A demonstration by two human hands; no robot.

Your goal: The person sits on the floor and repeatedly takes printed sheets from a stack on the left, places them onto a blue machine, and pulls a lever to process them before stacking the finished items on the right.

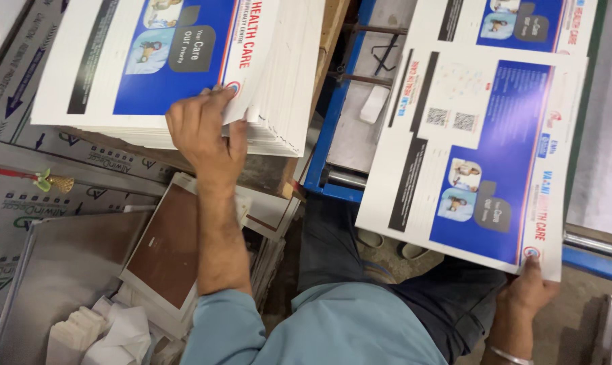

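Observation:
My left hand point(205, 132) rests on the near corner of a thick stack of printed sheets point(184, 67), white with blue panels, its fingers curled under the top sheet's edge. My right hand point(529, 287) pinches the near corner of a single printed sheet point(475, 155) of the same blue and white design, held out over the blue-framed machine bed point(333, 128). Another printed sheet point(515, 23) lies beyond it at the top right.
The stack sits on a wooden board point(333, 27). Grey metal plates point(63, 257), a brown-faced panel point(167, 243) and crumpled white paper point(110, 334) lie at the lower left. A blue rail point(596, 263) runs at the right. My legs in dark trousers point(360, 257) are below.

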